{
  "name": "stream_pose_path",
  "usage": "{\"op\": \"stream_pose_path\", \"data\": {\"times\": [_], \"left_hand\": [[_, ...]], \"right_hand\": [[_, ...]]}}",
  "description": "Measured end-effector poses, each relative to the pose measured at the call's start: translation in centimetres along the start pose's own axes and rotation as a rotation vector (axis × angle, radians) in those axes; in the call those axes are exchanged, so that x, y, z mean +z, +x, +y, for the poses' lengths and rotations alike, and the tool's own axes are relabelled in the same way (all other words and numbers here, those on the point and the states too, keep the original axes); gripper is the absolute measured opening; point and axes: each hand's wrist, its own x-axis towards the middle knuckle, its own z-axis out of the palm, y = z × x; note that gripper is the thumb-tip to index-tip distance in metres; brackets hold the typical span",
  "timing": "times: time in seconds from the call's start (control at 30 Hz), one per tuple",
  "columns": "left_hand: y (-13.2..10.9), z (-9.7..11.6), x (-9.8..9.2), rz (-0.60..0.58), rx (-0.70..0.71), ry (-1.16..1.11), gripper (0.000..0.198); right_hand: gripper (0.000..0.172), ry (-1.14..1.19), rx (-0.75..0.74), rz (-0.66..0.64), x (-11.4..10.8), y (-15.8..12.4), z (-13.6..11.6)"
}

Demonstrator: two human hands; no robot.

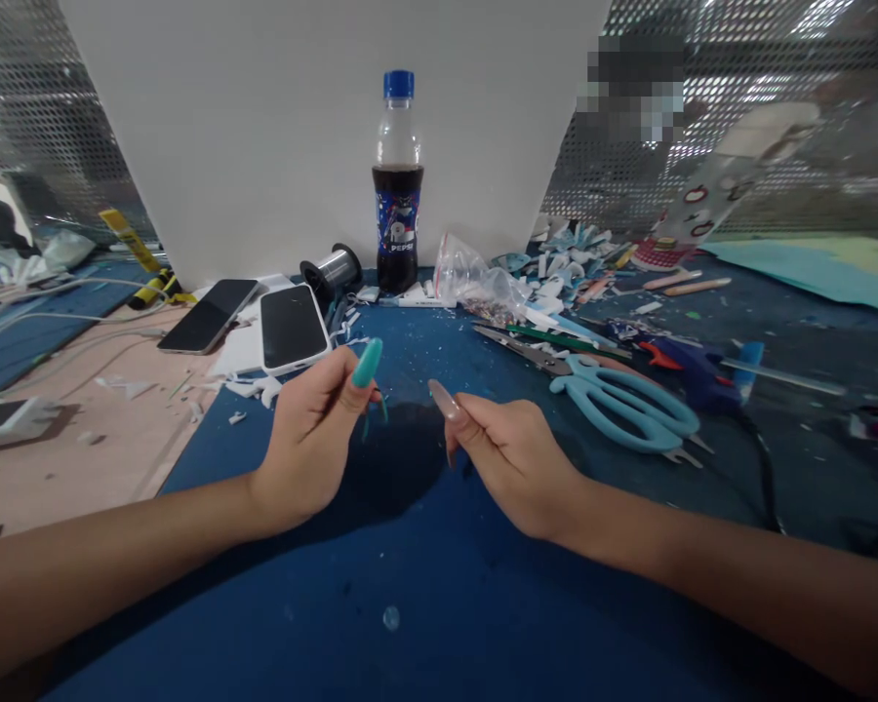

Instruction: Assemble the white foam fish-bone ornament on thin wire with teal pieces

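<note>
Above the blue mat (pixel 424 565), my left hand (pixel 311 434) is closed with its thumb pressed to the bent fingers. Its thumb ends in a long teal nail. Facing it across a small gap, my right hand (pixel 519 458) is curled the same way, thumb against forefinger, with a long pale glittery thumbnail. Anything pinched in either hand is too small or too hidden to make out. Light blue-handled scissors (pixel 621 400) lie to the right of my right hand. Two phones, one dark (pixel 209 317) and one white-edged (pixel 293 327), rest beyond my left hand.
A Pepsi bottle (pixel 399 214) stands at the back before a white panel (pixel 263 127). Nearby are a wire spool (pixel 333 268), a clear plastic bag (pixel 475 278) and heaped scraps (pixel 563 263). A blue glue gun (pixel 695 375) with a black cord lies at right; a white charger (pixel 15 424) at left.
</note>
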Motion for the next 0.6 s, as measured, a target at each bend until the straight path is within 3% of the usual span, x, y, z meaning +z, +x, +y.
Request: {"op": "stream_pose_path", "data": {"times": [0.43, 0.6], "left_hand": [[0.1, -0.6, -0.2, 0.128, 0.13, 0.065, 0.027], [0.9, -1.8, -1.2, -0.04, 0.536, 0.328, 0.022]], "right_hand": [[0.051, -0.029, 0.142, 0.022, 0.2, 0.2, -0.1], [0.051, -0.049, 0.188, 0.039, 0.2, 0.3, 0.0]]}}
